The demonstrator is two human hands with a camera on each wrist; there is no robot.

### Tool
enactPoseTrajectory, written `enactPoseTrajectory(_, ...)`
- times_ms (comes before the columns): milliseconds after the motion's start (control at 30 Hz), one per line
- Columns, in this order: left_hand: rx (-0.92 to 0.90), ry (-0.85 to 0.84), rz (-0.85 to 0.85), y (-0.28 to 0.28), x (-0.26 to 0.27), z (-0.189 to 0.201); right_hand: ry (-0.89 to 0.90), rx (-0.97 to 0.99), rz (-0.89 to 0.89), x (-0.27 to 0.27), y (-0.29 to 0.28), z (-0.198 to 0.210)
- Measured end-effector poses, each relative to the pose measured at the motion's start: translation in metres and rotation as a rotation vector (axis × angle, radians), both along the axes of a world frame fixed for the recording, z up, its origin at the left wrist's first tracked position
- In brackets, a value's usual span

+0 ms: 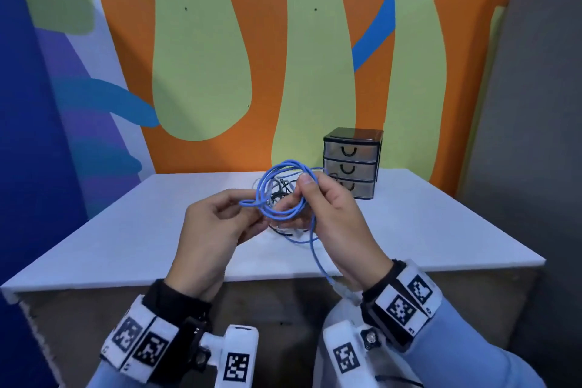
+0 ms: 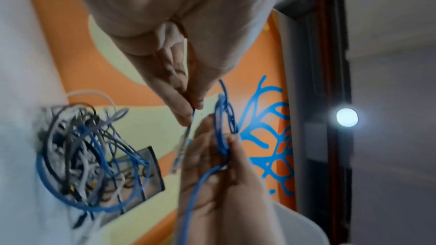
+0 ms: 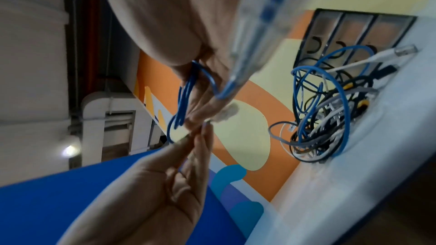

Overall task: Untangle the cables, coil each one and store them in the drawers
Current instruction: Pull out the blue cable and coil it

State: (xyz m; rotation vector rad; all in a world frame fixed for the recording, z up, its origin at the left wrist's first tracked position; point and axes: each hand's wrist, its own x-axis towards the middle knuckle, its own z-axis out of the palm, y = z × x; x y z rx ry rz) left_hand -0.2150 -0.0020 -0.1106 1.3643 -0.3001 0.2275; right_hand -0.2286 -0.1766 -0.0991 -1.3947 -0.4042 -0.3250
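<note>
Both hands hold a blue cable (image 1: 277, 181) above the white table (image 1: 126, 230). My right hand (image 1: 307, 190) grips its coiled loops (image 3: 185, 90) between thumb and fingers. My left hand (image 1: 252, 214) pinches a strand (image 2: 190, 118) near a clear plug (image 2: 180, 148). The cable's other tail hangs over the front edge and ends in a clear plug (image 1: 343, 291). A tangle of blue, grey, white and black cables (image 2: 89, 156) (image 3: 330, 115) lies on the table behind the hands, mostly hidden in the head view. The three-drawer unit (image 1: 351, 164) stands at the back right, all drawers closed.
A painted wall runs close behind the table. A blue panel (image 1: 31, 135) stands to the left and a grey panel (image 1: 535, 135) to the right. Bare tabletop lies to the left and right of the hands.
</note>
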Motion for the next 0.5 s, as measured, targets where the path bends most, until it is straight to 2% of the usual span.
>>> enactPoseTrajectory(133, -0.116, 0.02, -0.154, -0.004, -0.02, 0.01, -0.141, -0.302, -0.306, -0.001, -0.003, -0.004)
enactPoseTrajectory(267, -0.212, 0.052, -0.196, -0.004, -0.033, 0.018, -0.185, -0.423, -0.387, -0.01, -0.006, 0.0)
enactPoseTrajectory(500, 0.108, -0.054, -0.097, -0.013, -0.048, 0.015, -0.196, -0.51, -0.341, -0.018, -0.006, 0.002)
